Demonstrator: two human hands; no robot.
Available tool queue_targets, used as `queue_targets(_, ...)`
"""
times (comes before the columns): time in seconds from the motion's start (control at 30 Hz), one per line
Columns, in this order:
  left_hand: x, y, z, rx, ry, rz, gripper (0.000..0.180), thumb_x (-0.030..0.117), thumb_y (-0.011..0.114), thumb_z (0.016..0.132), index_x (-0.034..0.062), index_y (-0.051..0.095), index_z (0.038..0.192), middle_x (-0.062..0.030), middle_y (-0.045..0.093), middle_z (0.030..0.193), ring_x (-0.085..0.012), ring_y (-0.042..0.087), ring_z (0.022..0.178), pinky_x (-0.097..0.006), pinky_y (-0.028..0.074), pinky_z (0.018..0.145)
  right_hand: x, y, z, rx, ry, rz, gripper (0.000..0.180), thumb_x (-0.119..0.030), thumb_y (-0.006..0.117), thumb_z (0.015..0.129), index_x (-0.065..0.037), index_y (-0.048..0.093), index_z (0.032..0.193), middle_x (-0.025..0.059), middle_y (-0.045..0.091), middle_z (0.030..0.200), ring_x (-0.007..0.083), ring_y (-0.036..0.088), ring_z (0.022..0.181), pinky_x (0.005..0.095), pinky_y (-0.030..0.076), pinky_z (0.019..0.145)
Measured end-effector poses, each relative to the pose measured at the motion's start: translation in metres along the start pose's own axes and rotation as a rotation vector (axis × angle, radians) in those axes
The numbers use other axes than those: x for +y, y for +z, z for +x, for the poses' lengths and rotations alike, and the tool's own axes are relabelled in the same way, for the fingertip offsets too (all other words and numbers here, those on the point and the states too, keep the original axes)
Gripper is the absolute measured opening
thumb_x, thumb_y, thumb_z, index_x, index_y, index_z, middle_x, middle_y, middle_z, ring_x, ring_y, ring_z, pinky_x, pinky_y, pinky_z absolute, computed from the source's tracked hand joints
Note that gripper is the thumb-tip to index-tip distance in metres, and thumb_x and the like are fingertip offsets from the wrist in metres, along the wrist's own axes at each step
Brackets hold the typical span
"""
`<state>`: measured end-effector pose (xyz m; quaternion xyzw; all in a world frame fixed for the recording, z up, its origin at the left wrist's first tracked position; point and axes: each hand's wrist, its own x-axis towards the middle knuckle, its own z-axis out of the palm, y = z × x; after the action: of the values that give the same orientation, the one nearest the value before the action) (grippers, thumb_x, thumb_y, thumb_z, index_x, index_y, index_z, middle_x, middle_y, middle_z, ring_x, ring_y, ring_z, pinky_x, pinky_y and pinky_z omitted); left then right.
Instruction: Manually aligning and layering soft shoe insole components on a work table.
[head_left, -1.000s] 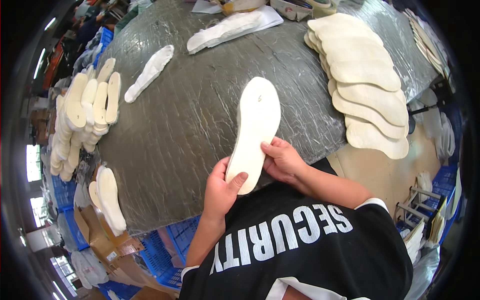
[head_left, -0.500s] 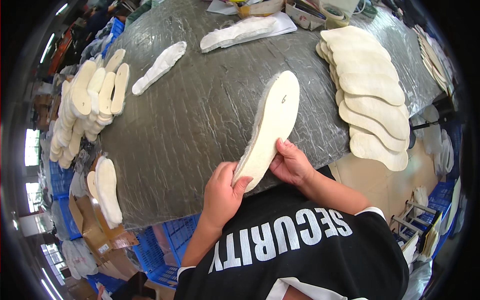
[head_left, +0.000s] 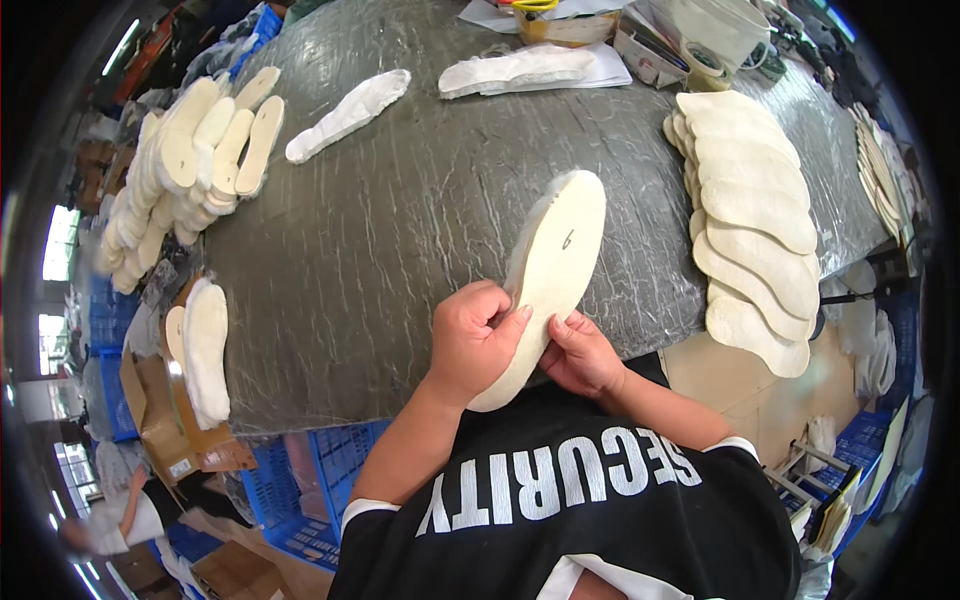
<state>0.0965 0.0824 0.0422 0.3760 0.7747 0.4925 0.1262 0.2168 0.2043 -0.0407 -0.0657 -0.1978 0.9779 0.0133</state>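
A cream shoe insole (head_left: 553, 268) is held up above the near edge of the grey wrapped table (head_left: 420, 210), tilted with its toe pointing up and right. My left hand (head_left: 470, 340) grips its heel part from the left, thumb on the face. My right hand (head_left: 580, 352) holds the heel from beneath on the right. A small dark mark shows on the insole's face.
A fanned row of cream insoles (head_left: 750, 220) lies at the table's right. Stacks of insoles (head_left: 190, 160) stand at the left edge. Two white fleecy insoles (head_left: 350, 112) lie further back. Blue crates (head_left: 310, 470) and cardboard boxes (head_left: 160, 410) sit below left.
The insole has been lifted off the table and turned from lying flat to tilted, its marked face toward me. My left hand has shifted up onto its heel.
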Motion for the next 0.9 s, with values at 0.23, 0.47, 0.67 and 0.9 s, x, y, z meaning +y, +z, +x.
queue_targets(0.23,-0.016,0.002,-0.015,0.061,-0.125,-0.060,0.028,0.020,0.061,0.090,-0.0009,0.052,0.072,-0.0226,0.054,0.069,-0.0423,0.052,0.065,-0.045,0.042,0.059,0.001,-0.016,-0.011,0.116,0.116,-0.327,0.033,-0.013,0.045,0.101,-0.001,0.049,0.131,0.0112,0.057,0.129,0.0203,0.057,0.115,0.0370,0.044,0.101)
queue_targets(0.47,-0.074,-0.111,-0.054,0.383,-0.350,-0.026,0.013,0.010,0.064,0.090,-0.0011,0.063,0.083,-0.0081,0.066,0.074,-0.0116,0.056,0.069,-0.031,0.048,0.065,-0.054,0.057,-0.006,-0.181,0.090,-0.817,0.044,-0.025,0.053,0.098,-0.001,0.046,0.134,0.0201,0.061,0.117,0.0258,0.063,0.102,0.0398,0.049,0.092)
queue_targets(0.67,-0.092,-0.340,-0.065,0.390,-0.638,0.668,0.046,0.020,0.065,0.089,-0.0081,0.054,0.124,-0.0212,0.066,0.109,-0.0267,0.063,0.101,-0.038,0.047,0.090,-0.136,0.185,-0.013,-0.978,-0.211,-0.402,0.034,-0.035,0.046,0.101,-0.003,0.059,0.097,0.0142,0.063,0.087,0.0272,0.067,0.073,0.0575,0.048,0.090)
queue_targets(0.9,-0.128,-0.311,-0.045,0.445,-0.319,0.606,0.041,0.015,0.061,0.093,0.0009,0.050,0.130,-0.0100,0.058,0.115,-0.0185,0.056,0.100,-0.032,0.045,0.088,-0.151,0.227,-0.074,-0.979,-0.318,-0.250,0.019,0.004,0.048,0.089,0.011,0.057,0.074,0.0266,0.058,0.072,0.0306,0.053,0.055,0.0629,0.049,0.077)
